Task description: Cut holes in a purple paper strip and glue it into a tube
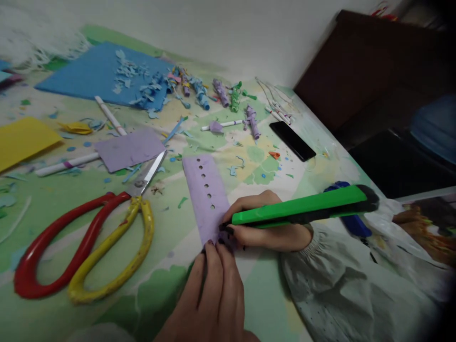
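Purple paper strip [206, 194], punched with a row of small round holes along one side, lies flat on the printed table cover [167, 223] at the middle of the view. Left hand [217, 289] enters from the bottom edge. Its fingers are straight and close together, tips pressed down on the near end of the strip — pinning, not pinching. Right hand [267, 228], in a pale grey sleeve [338, 285], comes in from the right and is wrapped closed around a green cutter [302, 209]. The cutter's black tip meets the strip at its near end, just beside the left fingertips. Whether a blade is out cannot be told.

Left of the strip, well apart from both hands, lie large scissors [89, 242], one handle red and one yellow, with blades shut and tips at the edge of a loose purple sheet [130, 148]. A white marker [66, 165] lies beside that sheet. Farther back — a blue sheet [81, 73] strewn with cut scraps, a yellow sheet [21, 137] at the left edge, and a row of rolled paper pieces [221, 92]. A black phone [292, 140] lies flat beyond the right hand.
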The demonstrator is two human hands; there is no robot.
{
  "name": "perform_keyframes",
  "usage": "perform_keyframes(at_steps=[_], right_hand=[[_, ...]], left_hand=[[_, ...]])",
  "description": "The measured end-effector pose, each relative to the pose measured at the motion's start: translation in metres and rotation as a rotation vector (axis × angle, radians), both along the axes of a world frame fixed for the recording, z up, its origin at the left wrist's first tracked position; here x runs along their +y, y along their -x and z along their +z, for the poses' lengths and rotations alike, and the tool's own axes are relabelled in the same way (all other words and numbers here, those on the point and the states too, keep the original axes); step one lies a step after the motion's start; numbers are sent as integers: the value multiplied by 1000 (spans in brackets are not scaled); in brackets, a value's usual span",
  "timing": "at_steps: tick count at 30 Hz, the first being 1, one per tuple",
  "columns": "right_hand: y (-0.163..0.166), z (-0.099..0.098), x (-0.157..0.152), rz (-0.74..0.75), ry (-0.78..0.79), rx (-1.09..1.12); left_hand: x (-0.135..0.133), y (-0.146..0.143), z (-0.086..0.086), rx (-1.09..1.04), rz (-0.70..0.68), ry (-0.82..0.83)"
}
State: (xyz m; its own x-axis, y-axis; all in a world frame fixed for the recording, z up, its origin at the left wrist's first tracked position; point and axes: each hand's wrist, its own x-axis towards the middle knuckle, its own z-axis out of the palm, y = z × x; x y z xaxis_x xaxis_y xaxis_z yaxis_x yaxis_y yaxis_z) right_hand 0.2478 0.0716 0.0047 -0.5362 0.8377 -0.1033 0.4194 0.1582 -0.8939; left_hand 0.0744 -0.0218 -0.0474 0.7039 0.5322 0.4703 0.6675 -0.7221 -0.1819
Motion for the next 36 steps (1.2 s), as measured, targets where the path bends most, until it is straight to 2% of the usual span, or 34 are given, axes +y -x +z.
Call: perform_keyframes(at_steps=[4,17,24,36], right_hand=[[-1,1,0,-3,-79,-74],[1,-7,-3,6,-206,-81],[4,-11,-4,38,-361,-108],[7,-10,-5,26,-411,-140]], left_hand=[[-1,-1,4,-6,24,49],[-1,-4,6,-9,40,129],[-1,-5,7,-25,55,125],[-1,-6,11,-38,66,125]])
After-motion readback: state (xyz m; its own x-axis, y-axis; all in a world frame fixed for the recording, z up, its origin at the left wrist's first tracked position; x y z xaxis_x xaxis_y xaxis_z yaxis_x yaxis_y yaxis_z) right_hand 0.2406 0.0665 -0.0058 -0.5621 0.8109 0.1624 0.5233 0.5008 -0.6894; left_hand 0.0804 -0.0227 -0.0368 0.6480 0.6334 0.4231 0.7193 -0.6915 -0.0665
